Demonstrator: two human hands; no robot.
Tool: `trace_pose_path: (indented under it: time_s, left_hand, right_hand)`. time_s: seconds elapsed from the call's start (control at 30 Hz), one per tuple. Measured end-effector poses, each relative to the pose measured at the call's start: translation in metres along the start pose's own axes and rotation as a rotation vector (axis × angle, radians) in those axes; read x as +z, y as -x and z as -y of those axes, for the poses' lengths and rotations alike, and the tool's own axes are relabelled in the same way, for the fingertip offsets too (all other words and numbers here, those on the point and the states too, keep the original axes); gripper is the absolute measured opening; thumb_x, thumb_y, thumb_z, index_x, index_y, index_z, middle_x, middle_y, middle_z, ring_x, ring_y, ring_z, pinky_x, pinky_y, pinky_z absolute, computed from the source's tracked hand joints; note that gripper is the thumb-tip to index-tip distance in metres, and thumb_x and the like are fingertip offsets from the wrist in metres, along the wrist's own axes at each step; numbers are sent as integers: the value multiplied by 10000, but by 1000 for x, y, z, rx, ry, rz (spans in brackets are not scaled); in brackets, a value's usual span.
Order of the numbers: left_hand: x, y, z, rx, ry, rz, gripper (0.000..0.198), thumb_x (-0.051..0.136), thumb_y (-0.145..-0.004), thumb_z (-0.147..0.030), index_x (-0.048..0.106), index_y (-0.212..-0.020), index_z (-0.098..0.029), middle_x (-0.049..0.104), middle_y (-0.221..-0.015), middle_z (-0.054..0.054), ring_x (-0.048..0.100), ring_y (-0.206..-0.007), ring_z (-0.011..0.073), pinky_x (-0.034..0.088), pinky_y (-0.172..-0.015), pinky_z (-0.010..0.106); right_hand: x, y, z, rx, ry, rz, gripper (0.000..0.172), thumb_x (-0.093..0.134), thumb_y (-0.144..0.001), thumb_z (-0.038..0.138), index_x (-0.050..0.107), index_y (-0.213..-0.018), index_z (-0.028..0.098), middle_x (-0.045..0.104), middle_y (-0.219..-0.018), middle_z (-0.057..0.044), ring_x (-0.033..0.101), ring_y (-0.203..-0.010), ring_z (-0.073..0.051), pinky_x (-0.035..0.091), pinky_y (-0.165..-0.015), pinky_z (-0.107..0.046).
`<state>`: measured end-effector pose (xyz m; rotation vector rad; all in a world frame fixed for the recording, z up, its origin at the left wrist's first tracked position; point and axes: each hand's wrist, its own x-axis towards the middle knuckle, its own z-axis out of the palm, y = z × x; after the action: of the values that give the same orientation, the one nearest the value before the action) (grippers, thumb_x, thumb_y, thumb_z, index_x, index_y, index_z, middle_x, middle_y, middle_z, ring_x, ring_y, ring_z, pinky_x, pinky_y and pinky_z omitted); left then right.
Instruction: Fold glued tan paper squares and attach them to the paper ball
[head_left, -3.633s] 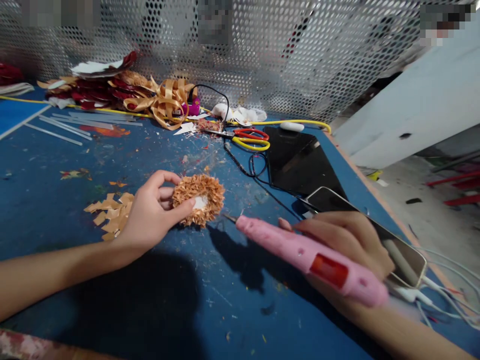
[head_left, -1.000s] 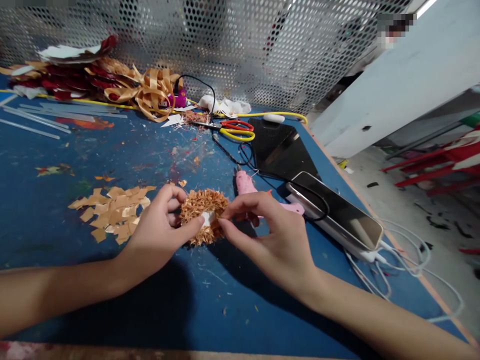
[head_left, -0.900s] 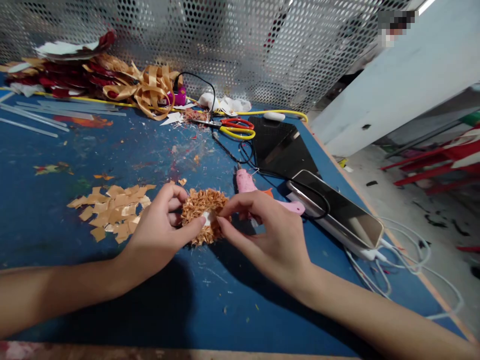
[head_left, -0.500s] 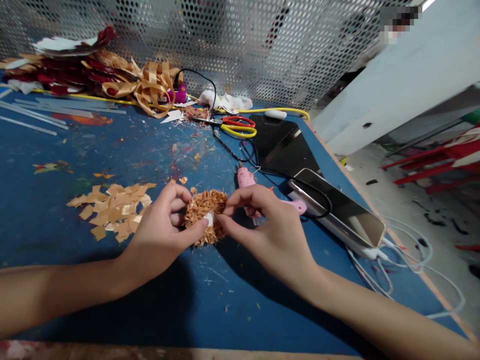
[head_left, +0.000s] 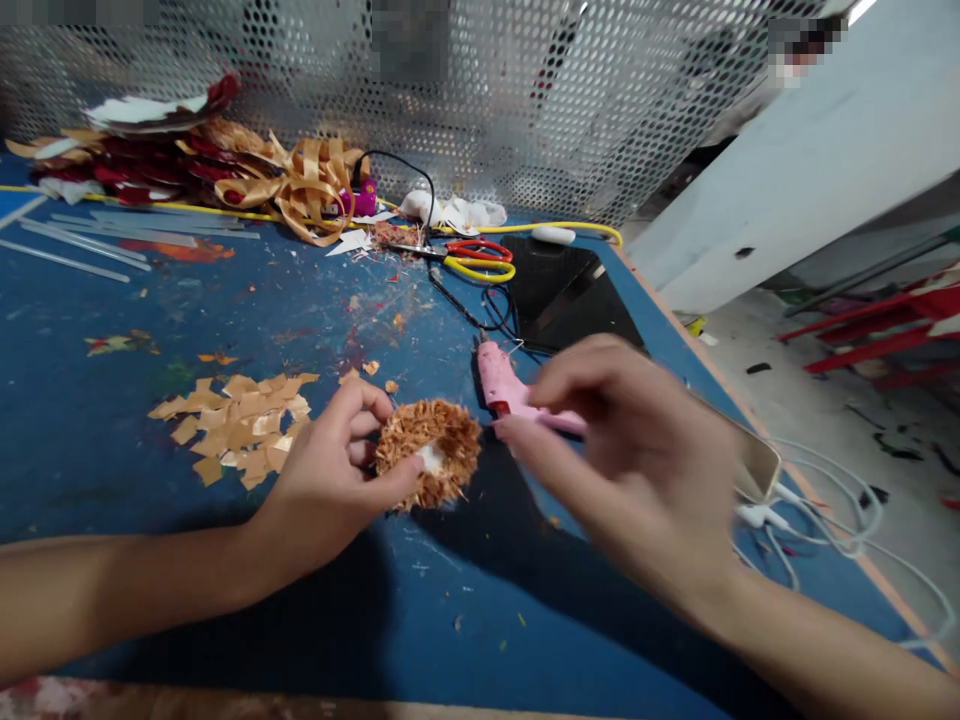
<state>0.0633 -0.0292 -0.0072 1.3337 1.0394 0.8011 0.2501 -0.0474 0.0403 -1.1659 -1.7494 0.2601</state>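
My left hand (head_left: 337, 465) grips a round, frilly golden-brown ribbon flower (head_left: 450, 430) by its left side, thumb pressed near the white spot at its middle. To the right, my right hand (head_left: 630, 460) hovers with thumb and fingers apart, slightly blurred by motion; nothing shows between them. Just behind its fingertips lies a pink glue gun (head_left: 499, 375) on the blue table, its handle partly covered by that hand. Left of the flower is a spread of small tan ribbon pieces (head_left: 240, 420).
Red-and-yellow-handled scissors (head_left: 480, 260) lie farther back near a black flat panel (head_left: 570, 290). Clear glue sticks (head_left: 97, 245) and a heap of gold ribbon (head_left: 319, 185) line the back left. A power bank-like device (head_left: 754, 455) with white cables sits at right, before a perforated metal screen (head_left: 480, 120).
My right hand has let go of the flower's right edge and moved right, in front of the glue gun's handle. My left hand still holds the flower.
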Motion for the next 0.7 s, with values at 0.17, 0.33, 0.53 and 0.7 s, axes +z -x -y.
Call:
trace_pose_path:
  time_s: [0.17, 0.33, 0.53, 0.7]
  left_hand:
    - [-1, 22, -2, -40, -114, 164, 248, 641, -789, -227, 410, -879, -235, 409, -608, -107, 323, -485, 41, 247, -417, 125]
    - [-1, 30, -3, -85, -209, 204, 229, 608, -773, -189, 401, -857, -234, 335, -576, -111, 280, -482, 51, 216, -405, 142]
    - [0, 27, -2, -94, -204, 197, 235, 606, -757, -189, 396, -856, -229, 384, -597, -103, 308, -494, 53, 237, -404, 145]
    - [-1, 27, 0, -73, -201, 195, 238, 614, -753, -181, 413, -872, -227, 426, -618, -95, 352, -515, 55, 269, -418, 144]
  right_hand:
    - [-24, -26, 7, -313, 296, -64, 132, 614, -806, 112, 562, -776, 229, 555, -691, 3, 508, -626, -129, 399, -577, -294]
    - [6, -53, -26, -372, 500, 509, 72, 589, -850, 170, 650, -817, 191, 643, -791, -42, 593, -766, -195, 454, -663, -316]
    - [56, -62, -37, -97, 541, 797, 134, 579, -877, 234, 698, -891, 174, 685, -896, -69, 621, -856, -216, 432, -691, -305]
    - [67, -56, -40, -56, 489, 777, 143, 562, -848, 130, 692, -818, 181, 686, -843, -43, 626, -778, -174, 413, -633, -270]
